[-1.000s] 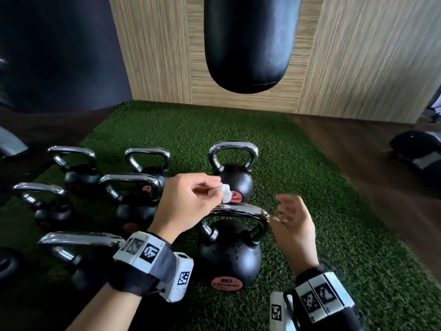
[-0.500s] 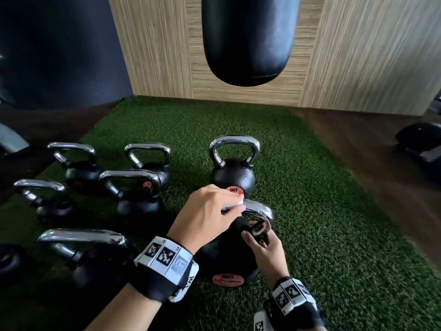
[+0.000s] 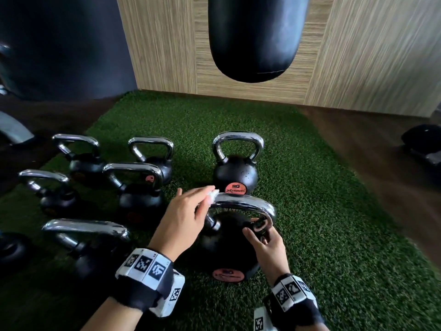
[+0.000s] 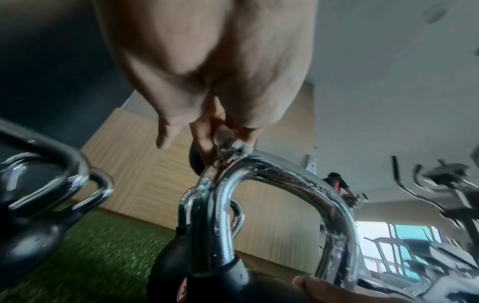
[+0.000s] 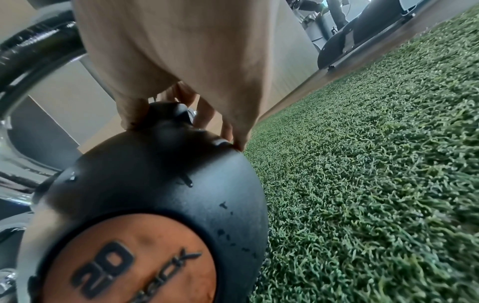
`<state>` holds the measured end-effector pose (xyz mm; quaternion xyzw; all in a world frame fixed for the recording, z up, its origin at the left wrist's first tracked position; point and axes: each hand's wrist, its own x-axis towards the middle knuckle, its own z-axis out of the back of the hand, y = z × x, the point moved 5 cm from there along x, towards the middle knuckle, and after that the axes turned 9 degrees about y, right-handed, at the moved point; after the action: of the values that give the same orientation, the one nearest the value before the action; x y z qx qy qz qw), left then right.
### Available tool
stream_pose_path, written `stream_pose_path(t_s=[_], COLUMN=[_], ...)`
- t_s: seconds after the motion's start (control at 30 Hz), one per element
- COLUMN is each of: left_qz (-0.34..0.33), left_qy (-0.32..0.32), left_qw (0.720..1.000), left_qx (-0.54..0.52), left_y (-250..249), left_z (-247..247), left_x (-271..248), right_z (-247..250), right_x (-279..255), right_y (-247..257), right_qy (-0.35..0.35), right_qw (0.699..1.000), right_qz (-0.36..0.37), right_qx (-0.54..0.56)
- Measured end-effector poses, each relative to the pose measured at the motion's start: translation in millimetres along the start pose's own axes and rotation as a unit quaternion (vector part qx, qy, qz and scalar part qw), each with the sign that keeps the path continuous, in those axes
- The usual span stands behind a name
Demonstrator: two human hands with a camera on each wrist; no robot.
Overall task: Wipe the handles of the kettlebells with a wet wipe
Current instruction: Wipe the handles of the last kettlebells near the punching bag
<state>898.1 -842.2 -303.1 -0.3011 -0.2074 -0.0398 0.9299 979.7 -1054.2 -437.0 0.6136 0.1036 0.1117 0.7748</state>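
A black kettlebell (image 3: 226, 249) with a chrome handle (image 3: 245, 204) and an orange "20" label (image 5: 124, 260) stands on the green turf, nearest to me. My left hand (image 3: 183, 218) pinches a small white wet wipe (image 3: 213, 194) and holds it against the handle's left top corner; the wipe (image 4: 239, 146) shows there on the chrome handle (image 4: 285, 180) in the left wrist view. My right hand (image 3: 265, 242) grips the base of the handle's right leg, fingers curled round it where it meets the black ball (image 5: 155, 180).
Several more chrome-handled kettlebells stand to the left (image 3: 140, 187) and one behind (image 3: 235, 173). A black punching bag (image 3: 255, 37) hangs above the far turf (image 3: 334, 211). Wood-panel wall behind; dark floor and dark gear (image 3: 422, 144) at right.
My right hand came down from the air and took hold of the handle's right leg. My left hand brought the wipe down onto the handle, then slid it left to the top left corner.
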Motion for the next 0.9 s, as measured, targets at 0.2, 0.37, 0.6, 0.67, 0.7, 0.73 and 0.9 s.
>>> stream_pose_path(t_s=[0.2,0.37,0.6,0.67,0.7,0.73,0.9], left_qz=[0.006,0.064,0.095,0.114,0.123,0.13,0.169], left_qy=[0.015,-0.003,-0.011,-0.026,-0.016,0.003,0.057], left_qw=[0.999,0.991,0.971,0.964,0.965,0.966,0.946], left_qx=[-0.047,-0.12,-0.217,-0.237,-0.23,-0.222,-0.27], left_y=[23,57,87,91,91,90,83], left_z=[3,-10,-37,-47,-54,-61,-71], left_x=[-3,-12,-39,-44,-45,-48,-52], right_z=[-3,-6,3,6,7,7,7], right_x=[-2,-1,3,6,7,8,5], right_y=[-3,-4,6,9,9,10,19], right_qy=[-0.02,-0.012,0.007,0.028,0.038,0.047,0.075], right_qw=[1.0,0.999,1.0,0.999,0.999,0.999,0.997], right_qz=[0.008,0.009,0.022,0.02,0.016,0.011,0.007], right_qx=[0.019,0.037,-0.006,-0.013,-0.014,-0.016,-0.027])
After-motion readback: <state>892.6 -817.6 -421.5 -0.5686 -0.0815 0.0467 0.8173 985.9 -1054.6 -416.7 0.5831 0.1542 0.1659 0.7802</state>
